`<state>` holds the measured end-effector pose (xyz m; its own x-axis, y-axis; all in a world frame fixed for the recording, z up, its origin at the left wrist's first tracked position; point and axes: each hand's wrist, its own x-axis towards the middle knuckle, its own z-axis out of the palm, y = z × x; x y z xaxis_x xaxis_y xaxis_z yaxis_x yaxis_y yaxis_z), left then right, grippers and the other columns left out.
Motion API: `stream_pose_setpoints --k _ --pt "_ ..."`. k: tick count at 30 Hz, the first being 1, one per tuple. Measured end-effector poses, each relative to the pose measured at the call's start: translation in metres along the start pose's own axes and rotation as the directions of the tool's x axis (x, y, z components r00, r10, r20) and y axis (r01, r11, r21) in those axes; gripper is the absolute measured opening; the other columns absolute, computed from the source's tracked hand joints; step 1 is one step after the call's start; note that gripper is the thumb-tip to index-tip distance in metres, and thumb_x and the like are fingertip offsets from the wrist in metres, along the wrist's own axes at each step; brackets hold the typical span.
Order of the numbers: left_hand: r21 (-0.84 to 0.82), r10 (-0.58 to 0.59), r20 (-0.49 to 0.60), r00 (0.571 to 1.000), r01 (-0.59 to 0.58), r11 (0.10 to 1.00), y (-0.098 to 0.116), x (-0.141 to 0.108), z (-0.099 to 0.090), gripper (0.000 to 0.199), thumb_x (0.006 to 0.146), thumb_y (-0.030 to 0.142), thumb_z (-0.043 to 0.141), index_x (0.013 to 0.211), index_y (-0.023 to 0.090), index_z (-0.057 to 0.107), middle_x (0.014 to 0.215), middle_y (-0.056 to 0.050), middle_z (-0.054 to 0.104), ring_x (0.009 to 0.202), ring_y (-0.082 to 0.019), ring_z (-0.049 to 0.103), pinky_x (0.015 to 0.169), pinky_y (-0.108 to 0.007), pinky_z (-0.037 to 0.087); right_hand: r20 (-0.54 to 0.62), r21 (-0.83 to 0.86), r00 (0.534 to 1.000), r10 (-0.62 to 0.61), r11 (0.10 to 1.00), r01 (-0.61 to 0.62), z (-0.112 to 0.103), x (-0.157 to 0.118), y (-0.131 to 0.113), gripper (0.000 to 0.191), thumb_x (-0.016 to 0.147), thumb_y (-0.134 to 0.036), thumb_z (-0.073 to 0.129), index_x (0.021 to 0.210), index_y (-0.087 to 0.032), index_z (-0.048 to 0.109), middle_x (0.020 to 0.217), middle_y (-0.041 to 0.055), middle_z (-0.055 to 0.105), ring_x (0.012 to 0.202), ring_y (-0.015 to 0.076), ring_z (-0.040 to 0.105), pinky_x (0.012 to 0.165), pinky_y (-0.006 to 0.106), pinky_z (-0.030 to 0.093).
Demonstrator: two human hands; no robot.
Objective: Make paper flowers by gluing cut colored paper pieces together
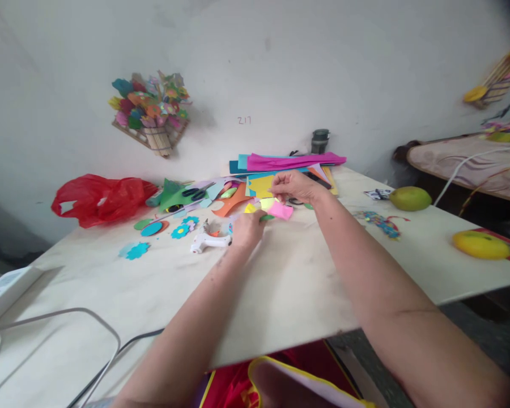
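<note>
My left hand [249,228] is closed at the middle of the table, its fingers round something green, with small yellow and pink papers just beyond. My right hand [292,187] is above and to the right, thumb and fingertips pinched together; whatever is between them is too small to make out. Under it lie a pink paper piece [281,211] and a yellow sheet [260,187]. A white glue gun [210,242] rests left of my left hand. Blue paper flowers [181,230] lie farther left.
Scissors [198,192], a red plastic bag [100,198] and coloured paper scraps lie at the back left. Rolled pink paper [295,162] is against the wall. Yellow-green fruits [410,198] are at the right. Cables [89,313] cross the front left of the table [289,306].
</note>
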<state>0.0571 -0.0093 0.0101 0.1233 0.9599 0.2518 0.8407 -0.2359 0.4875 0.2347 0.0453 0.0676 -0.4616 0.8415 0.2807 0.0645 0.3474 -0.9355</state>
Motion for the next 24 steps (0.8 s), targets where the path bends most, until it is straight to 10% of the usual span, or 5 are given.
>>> stream_pose_setpoints --k 8,13,18,24 --pt "0.265 0.146 0.180 0.973 -0.191 0.945 -0.001 -0.002 0.013 0.061 0.079 0.041 0.063 0.138 0.031 0.048 0.106 -0.012 0.069 0.097 -0.031 0.064 0.077 -0.035 0.046 -0.135 0.026 0.989 0.057 0.998 -0.054 0.021 0.013 0.017 0.027 0.056 -0.018 0.084 0.062 -0.014 0.059 0.048 -0.0020 0.060 0.046 0.0099 0.060 0.048 0.020 0.051" --pt "-0.084 0.047 0.005 0.999 -0.046 0.995 -0.014 0.004 -0.004 0.065 0.072 0.049 0.070 0.128 0.018 0.058 0.093 -0.012 0.069 0.082 -0.025 0.064 0.072 -0.030 0.046 -0.206 0.085 0.975 0.081 0.994 -0.065 0.035 0.018 0.035 0.025 0.061 -0.023 0.082 0.063 -0.013 0.059 0.048 -0.0022 0.060 0.043 0.0087 0.057 0.045 0.019 0.051" --pt "-0.549 -0.138 -0.142 0.980 0.038 0.835 -0.030 0.010 -0.003 0.039 0.067 0.031 0.075 0.101 0.014 0.069 0.058 0.000 0.059 0.051 -0.013 0.053 0.055 -0.024 0.041 -0.280 0.174 0.952 0.120 0.982 -0.073 0.046 0.019 0.044 0.021 0.071 -0.021 0.075 0.062 -0.013 0.057 0.051 -0.0016 0.060 0.041 0.0068 0.054 0.041 0.018 0.048" --pt "-0.676 -0.206 -0.172 0.963 0.037 0.736 -0.034 0.010 -0.005 0.028 0.062 0.016 0.073 0.090 0.015 0.070 0.048 0.006 0.049 0.040 -0.009 0.044 0.045 -0.022 0.034 -0.304 0.220 0.942 0.144 0.972 -0.078 0.049 0.018 0.047 0.022 0.064 -0.011 0.078 0.068 -0.015 0.056 0.047 -0.0043 0.058 0.041 0.0085 0.054 0.042 0.020 0.049"
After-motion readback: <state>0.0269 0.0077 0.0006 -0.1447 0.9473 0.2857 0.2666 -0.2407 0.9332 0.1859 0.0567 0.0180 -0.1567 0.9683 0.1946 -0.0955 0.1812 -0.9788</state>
